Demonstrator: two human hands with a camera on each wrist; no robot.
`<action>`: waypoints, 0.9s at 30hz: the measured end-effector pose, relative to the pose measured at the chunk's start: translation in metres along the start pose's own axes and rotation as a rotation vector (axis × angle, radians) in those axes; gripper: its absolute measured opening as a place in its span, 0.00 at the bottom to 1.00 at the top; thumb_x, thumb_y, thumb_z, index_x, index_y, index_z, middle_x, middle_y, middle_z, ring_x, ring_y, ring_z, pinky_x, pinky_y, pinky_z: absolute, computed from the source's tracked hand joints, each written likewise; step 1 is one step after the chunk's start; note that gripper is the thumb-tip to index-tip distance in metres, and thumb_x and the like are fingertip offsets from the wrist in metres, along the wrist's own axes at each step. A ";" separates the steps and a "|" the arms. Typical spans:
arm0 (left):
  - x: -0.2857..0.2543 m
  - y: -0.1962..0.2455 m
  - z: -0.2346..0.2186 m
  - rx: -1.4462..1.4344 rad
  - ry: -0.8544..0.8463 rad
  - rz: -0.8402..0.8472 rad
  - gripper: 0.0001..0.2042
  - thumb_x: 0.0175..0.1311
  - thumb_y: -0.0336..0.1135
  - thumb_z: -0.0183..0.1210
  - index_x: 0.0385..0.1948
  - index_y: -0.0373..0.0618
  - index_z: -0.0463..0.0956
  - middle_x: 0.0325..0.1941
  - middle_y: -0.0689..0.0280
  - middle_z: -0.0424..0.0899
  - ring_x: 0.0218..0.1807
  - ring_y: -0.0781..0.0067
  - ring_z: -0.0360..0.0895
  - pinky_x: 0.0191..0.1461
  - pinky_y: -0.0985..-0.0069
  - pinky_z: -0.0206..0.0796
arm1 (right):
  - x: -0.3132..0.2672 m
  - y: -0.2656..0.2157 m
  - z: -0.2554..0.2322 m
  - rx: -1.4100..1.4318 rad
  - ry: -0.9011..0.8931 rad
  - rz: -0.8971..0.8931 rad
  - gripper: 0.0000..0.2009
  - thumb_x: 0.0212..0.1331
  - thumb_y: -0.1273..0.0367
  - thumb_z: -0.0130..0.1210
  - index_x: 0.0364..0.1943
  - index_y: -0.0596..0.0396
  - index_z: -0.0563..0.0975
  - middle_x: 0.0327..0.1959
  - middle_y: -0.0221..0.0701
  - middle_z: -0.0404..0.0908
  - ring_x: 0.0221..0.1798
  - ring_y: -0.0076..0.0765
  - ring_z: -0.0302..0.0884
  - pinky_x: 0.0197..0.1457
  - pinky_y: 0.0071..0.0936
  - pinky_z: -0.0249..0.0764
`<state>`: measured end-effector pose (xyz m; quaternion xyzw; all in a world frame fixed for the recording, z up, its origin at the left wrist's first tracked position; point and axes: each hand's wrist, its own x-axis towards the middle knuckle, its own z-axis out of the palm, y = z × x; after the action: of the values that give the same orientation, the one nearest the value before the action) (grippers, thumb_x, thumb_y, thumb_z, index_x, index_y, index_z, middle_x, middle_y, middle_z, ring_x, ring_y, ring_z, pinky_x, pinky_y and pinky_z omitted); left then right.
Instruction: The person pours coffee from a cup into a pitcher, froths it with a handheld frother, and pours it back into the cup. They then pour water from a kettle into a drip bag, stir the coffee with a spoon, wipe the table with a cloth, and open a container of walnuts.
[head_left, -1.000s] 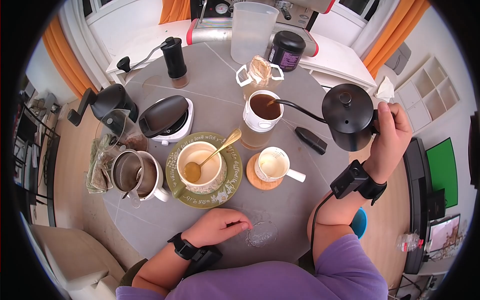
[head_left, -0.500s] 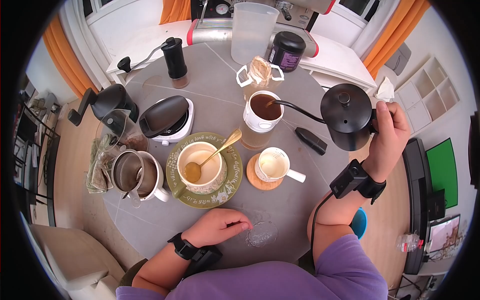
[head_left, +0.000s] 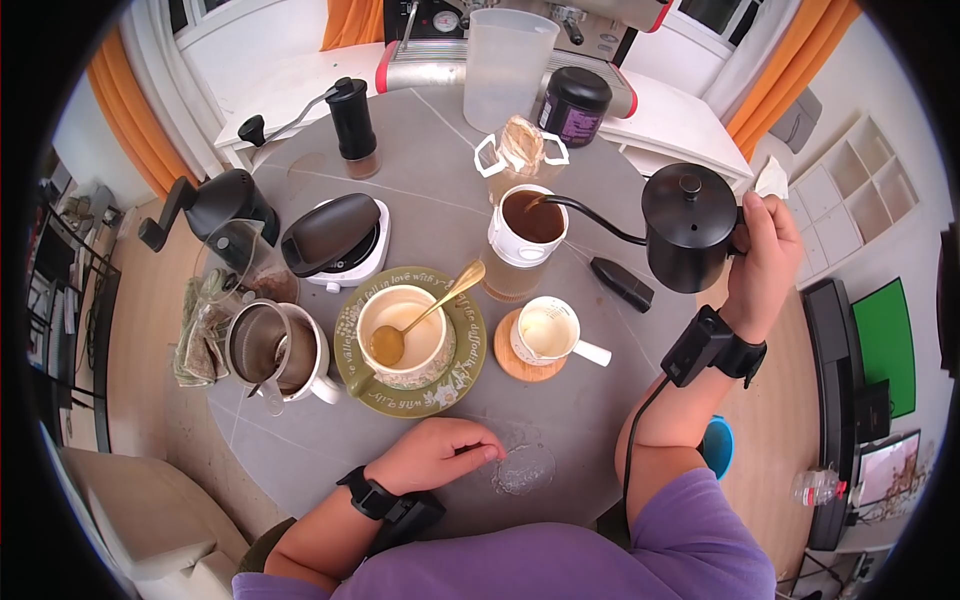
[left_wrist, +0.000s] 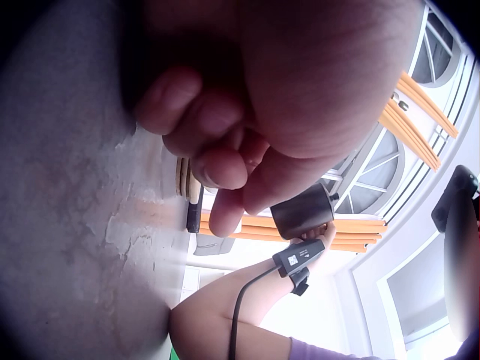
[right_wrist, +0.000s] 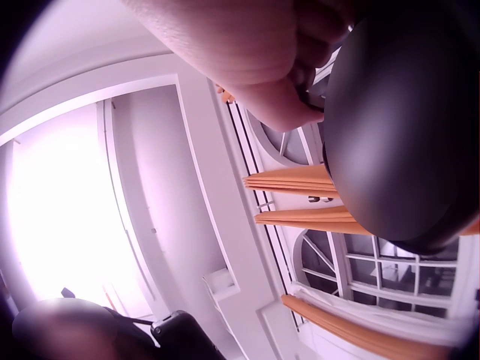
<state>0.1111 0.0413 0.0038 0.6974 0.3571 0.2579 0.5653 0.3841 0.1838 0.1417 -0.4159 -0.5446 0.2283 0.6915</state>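
My right hand [head_left: 765, 260] grips the handle of a black gooseneck kettle [head_left: 685, 250], held up off the table. The long spout reaches left, its tip over a white-rimmed dripper [head_left: 524, 243] with brown liquid inside, on a clear ribbed vessel. A thin stream shows at the spout tip. In the right wrist view the dark kettle body [right_wrist: 401, 135] fills the right side. My left hand [head_left: 435, 455] rests on the table's front part, fingers loosely curled and holding nothing, beside a puddle of water [head_left: 525, 470]. Its fingers [left_wrist: 221, 165] show close in the left wrist view.
A green plate [head_left: 465, 370] carries a cup [head_left: 388, 300] with a gold spoon. Nearby are a small white handled cup [head_left: 548, 330] on a wooden coaster, a mug with a strainer [head_left: 270, 350], a scale [head_left: 365, 260], a hand grinder [head_left: 352, 125] and a black jar [head_left: 575, 105].
My right hand and the kettle have shifted slightly left, the spout tip a little further over the dripper. The left hand stays where it was.
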 end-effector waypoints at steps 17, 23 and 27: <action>0.000 -0.005 0.002 0.011 0.033 0.052 0.08 0.61 0.34 0.50 0.34 0.45 0.76 0.30 0.67 0.79 0.31 0.75 0.74 0.38 0.79 0.65 | 0.003 0.026 -0.003 0.203 -0.041 0.105 0.12 0.57 0.68 0.50 0.17 0.48 0.65 0.14 0.14 0.56 0.16 0.12 0.47 0.22 0.16 0.45; 0.000 -0.006 0.002 0.024 0.023 0.036 0.08 0.61 0.35 0.49 0.34 0.45 0.76 0.29 0.67 0.79 0.32 0.76 0.73 0.38 0.80 0.64 | -0.007 0.032 -0.002 0.281 0.059 0.163 0.13 0.57 0.68 0.51 0.16 0.48 0.64 0.13 0.16 0.57 0.17 0.13 0.48 0.23 0.16 0.47; -0.001 -0.003 0.001 0.031 0.023 0.030 0.08 0.61 0.35 0.49 0.33 0.44 0.76 0.31 0.66 0.79 0.33 0.74 0.74 0.39 0.78 0.65 | -0.016 0.042 -0.009 0.306 0.123 0.159 0.14 0.57 0.68 0.50 0.15 0.48 0.62 0.13 0.16 0.54 0.17 0.15 0.46 0.23 0.18 0.47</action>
<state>0.1111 0.0403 0.0005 0.7083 0.3572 0.2687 0.5463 0.3939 0.1919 0.0976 -0.3606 -0.4255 0.3366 0.7587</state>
